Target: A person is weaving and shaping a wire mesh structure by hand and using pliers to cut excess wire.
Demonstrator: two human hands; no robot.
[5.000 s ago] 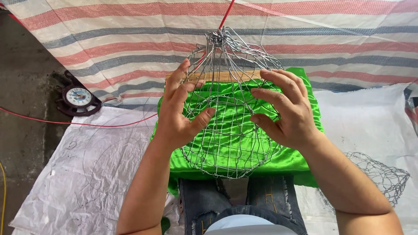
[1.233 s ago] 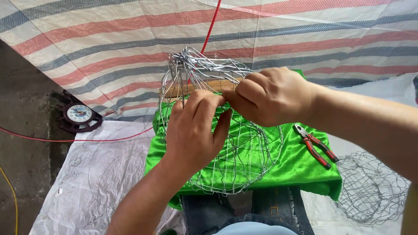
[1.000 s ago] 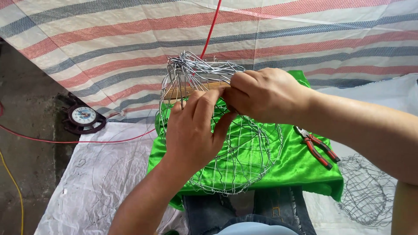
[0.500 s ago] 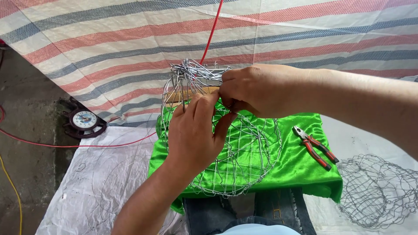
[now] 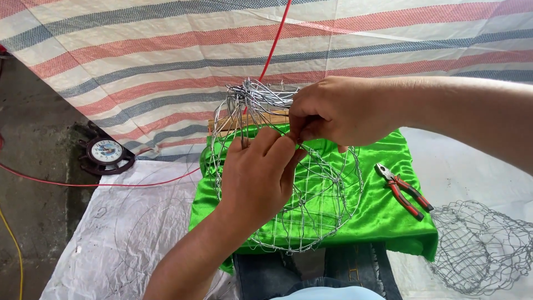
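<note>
Over the green cloth (image 5: 383,216), a wire basket (image 5: 300,211) strand gets pinched by both hands, left hand (image 5: 258,178) and right hand (image 5: 338,111); fingertips could easily be pricked if it slips.

Wire basket (image 5: 302,189): bare silver-grey metal in a square grid mesh. Cloth (image 5: 383,205) beneath it: glossy bright green. Tarpaulin (image 5: 166,61): white with red and blue-grey stripes. Pliers (image 5: 404,190): red-and-black handles. Cord (image 5: 276,34): red. Clock (image 5: 106,151): dark frame, pale face. Ground sheet (image 5: 127,233): white woven.
</note>
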